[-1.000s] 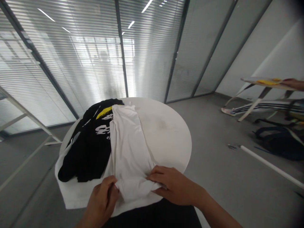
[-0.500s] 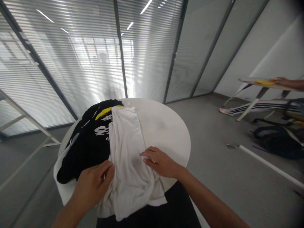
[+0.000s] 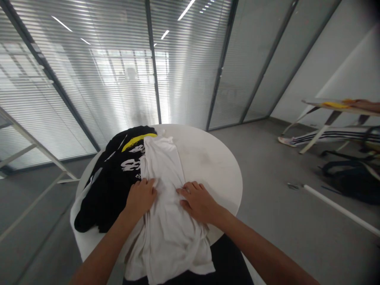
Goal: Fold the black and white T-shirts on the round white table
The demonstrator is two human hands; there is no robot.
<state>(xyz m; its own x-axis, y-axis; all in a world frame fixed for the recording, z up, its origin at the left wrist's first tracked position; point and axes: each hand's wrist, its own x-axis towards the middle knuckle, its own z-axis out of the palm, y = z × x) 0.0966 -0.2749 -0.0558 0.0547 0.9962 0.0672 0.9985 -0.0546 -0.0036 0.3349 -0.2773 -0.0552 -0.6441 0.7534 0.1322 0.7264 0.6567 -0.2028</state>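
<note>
A white garment [image 3: 166, 221], gathered into a long strip, lies lengthwise over the round table, its near end hanging past the edge. My left hand [image 3: 142, 196] is closed on the strip's left side, fingers curled at the cloth. On the opposite side, my right hand [image 3: 199, 202] touches the right edge with its thumb and fingers apart. Left of the strip, a black garment [image 3: 103, 198] with white lettering and a yellow stripe lies crumpled, partly covered by the white cloth. What kind of garment the white one is cannot be made out.
The white round tabletop [image 3: 210, 166] curves away to the right. A glass partition with blinds [image 3: 118, 95] stands behind it. At right are another table [image 3: 314, 103] with a person's hand on yellow cloth, a dark bag [image 3: 350, 178] and a white pole [image 3: 338, 208].
My left hand has moved forward and right along the white garment's left side and now lies over its edge. My right hand stays at the right edge. The view has shifted slightly.
</note>
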